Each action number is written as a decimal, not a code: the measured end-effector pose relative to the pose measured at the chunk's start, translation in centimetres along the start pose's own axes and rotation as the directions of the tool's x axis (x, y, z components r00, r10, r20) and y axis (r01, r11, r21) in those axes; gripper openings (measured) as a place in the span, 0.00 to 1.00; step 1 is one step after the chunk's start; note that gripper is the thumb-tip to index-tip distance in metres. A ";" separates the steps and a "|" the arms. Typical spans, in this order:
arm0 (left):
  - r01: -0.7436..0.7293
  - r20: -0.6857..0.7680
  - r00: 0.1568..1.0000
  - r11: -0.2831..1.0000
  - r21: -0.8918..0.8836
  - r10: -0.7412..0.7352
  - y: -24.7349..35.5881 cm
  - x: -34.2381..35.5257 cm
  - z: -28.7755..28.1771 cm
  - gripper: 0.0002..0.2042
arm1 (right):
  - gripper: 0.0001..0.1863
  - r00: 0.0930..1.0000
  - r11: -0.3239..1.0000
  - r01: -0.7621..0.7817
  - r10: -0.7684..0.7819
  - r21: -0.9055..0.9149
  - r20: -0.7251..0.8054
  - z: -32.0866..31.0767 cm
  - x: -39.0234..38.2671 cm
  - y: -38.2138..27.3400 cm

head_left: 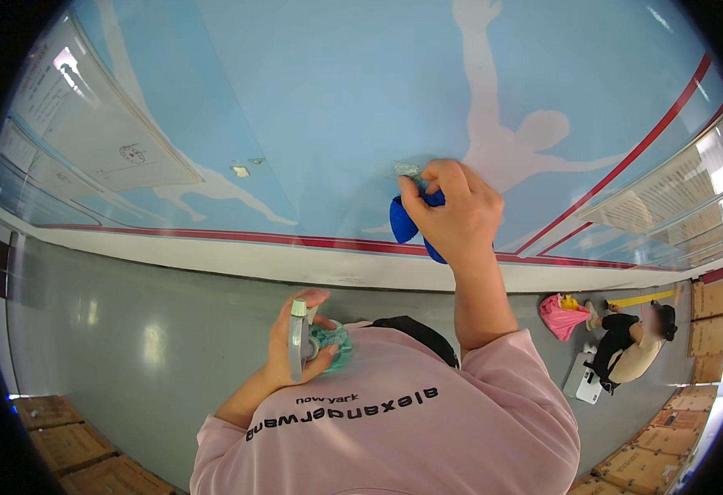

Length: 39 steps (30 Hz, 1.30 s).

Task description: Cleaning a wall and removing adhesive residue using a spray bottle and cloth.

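Observation:
My right hand (460,216) is closed on a bunched blue cloth (404,223), thumb and forefinger at a small clear, crinkled patch (404,170) on the light blue wall (336,99). Whether the fingertips grip that patch or only touch it, I cannot tell. Down by my pink shirt, my left hand (283,351) is wrapped round a spray bottle (332,345) with a pale grey head and a see-through green body. A small torn whitish scrap (240,171) sticks to the wall left of the cloth.
At lower right a person (633,351) in a dark cap sits on the grey floor (130,313), by a pink bag (563,318) and a white case (580,379). Cardboard boxes (81,445) line both lower sides. Framed sheets (89,132) hang on the wall at both sides.

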<state>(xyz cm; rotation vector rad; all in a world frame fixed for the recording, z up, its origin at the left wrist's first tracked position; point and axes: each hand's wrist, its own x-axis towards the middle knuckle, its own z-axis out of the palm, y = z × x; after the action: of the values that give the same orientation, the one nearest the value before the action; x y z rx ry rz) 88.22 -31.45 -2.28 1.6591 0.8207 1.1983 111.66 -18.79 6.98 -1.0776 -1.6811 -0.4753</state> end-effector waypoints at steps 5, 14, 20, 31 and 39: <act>0.009 0.012 1.000 0.999 0.040 -0.009 0.1 0.0 0.0 0.31 | 0.12 1.000 0.999 0.012 -0.012 -0.040 -0.003 0.2 -0.2 0.3; 0.011 0.001 1.000 1.000 -0.007 -0.011 0.3 0.2 0.2 0.30 | 0.11 0.999 0.999 0.039 -0.039 -0.011 -0.024 0.0 0.0 0.8; 0.018 -0.011 1.000 1.000 -0.018 -0.019 0.4 0.1 0.2 0.30 | 0.11 0.999 0.999 -0.043 0.043 -0.016 0.026 -0.2 0.2 0.0; -0.019 -0.012 1.000 1.000 -0.022 0.019 0.0 0.4 0.3 0.30 | 0.11 0.998 1.000 0.014 -0.014 -0.005 -0.067 0.5 -0.2 0.7; 0.016 -0.001 1.000 1.000 -0.023 -0.016 0.1 0.1 0.2 0.30 | 0.14 1.000 1.000 -0.005 0.005 -0.022 -0.001 0.2 -0.3 0.4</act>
<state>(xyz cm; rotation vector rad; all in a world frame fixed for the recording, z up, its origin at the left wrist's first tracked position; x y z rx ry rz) 88.41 -31.44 -2.20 1.6309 0.8165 1.1940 111.93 -18.58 6.61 -1.0971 -1.6751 -0.4928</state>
